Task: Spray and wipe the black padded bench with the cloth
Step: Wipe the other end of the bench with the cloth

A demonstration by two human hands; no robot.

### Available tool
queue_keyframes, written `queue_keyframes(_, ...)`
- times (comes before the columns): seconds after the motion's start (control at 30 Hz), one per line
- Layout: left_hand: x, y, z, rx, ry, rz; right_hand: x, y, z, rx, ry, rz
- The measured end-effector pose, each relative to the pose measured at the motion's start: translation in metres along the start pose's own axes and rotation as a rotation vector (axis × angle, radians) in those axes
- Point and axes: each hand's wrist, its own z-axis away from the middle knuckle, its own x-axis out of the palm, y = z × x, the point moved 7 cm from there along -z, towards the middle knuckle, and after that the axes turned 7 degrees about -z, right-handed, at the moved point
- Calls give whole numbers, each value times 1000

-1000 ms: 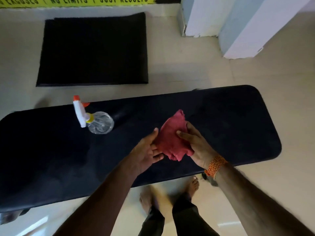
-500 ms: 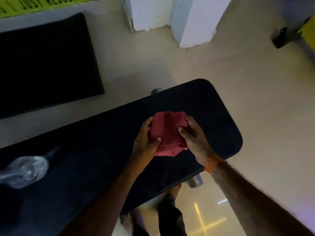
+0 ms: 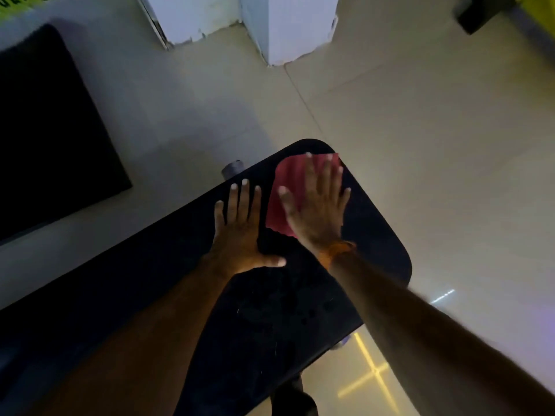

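Note:
The black padded bench [image 3: 375,235] runs from the lower left up to its rounded right end near the centre. A red cloth [image 3: 283,187] lies flat on that end. My right hand [image 3: 315,205] presses down on the cloth with its fingers spread, an orange band at the wrist. My left hand [image 3: 240,232] rests flat on the bare bench just left of the cloth, fingers apart and holding nothing. The spray bottle is out of view.
A black floor mat [image 3: 51,139] lies on the tiled floor at the left. White pillar bases [image 3: 285,25] stand at the top centre. A metal bench leg end [image 3: 232,169] sticks out behind the bench. A dark object [image 3: 477,10] sits at the top right.
Both hands held the folded cloth above the bench; now the cloth lies flat near the bench's right end under my right palm, and my left hand has let go and rests on the bench.

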Motion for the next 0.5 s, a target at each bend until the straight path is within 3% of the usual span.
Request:
queue_keyframes(0.1,8,-1,-5,-18,-11,-2,33,1,-18,61,11,217)
queue_keyframes(0.2,6,0,-3,-27,-6,2,33,-7,-42,32,55,277)
queue_keyframes(0.27,6,1,-3,-31,-22,2,31,-4,-43,-46,38,295)
queue_keyframes(0.4,3,2,0,-40,-76,14,21,19,-3,-452,-169,381)
queue_keyframes(0.5,2,2,-1,-44,-87,34,10,19,-50,-392,-107,407)
